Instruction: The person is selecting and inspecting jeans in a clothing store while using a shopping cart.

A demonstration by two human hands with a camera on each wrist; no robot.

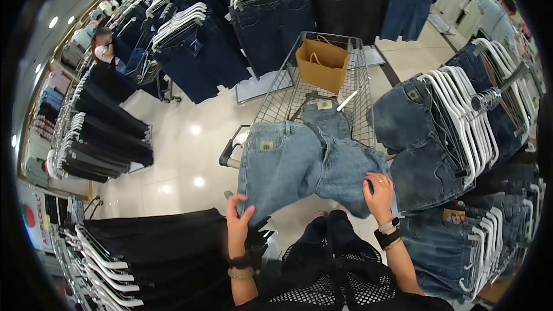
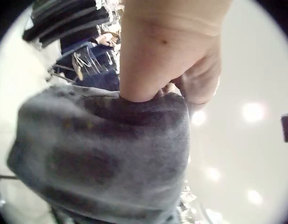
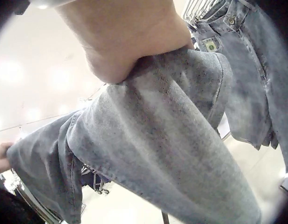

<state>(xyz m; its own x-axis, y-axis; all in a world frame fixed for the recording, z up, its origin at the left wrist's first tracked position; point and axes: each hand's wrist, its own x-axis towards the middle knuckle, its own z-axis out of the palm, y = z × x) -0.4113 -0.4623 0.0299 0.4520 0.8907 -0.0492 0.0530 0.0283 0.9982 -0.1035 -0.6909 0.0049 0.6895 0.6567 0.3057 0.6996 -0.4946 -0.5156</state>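
Note:
Light-blue denim shorts [image 1: 282, 164] hang spread between my two hands, waistband away from me and legs towards me. My left hand [image 1: 237, 222] pinches the left leg's lower edge between thumb and fingers. At the other leg, my right hand [image 1: 378, 196] grips the cloth near the hem. In the left wrist view the denim [image 2: 102, 154] bulges below the hand, and the fingertips are partly hidden. The right wrist view shows the leg fabric [image 3: 158, 126] draping down from the hand. A label patch [image 1: 266, 145] is on the shorts near the waistband.
A wire shopping cart [image 1: 271, 101] stands ahead, with a brown paper bag [image 1: 322, 63] and another pair of denim shorts [image 1: 325, 118] in it. Racks of denim shorts [image 1: 429, 167] crowd the right; black trousers [image 1: 167, 253] hang at the near left. Another person [image 1: 103, 52] is at far left.

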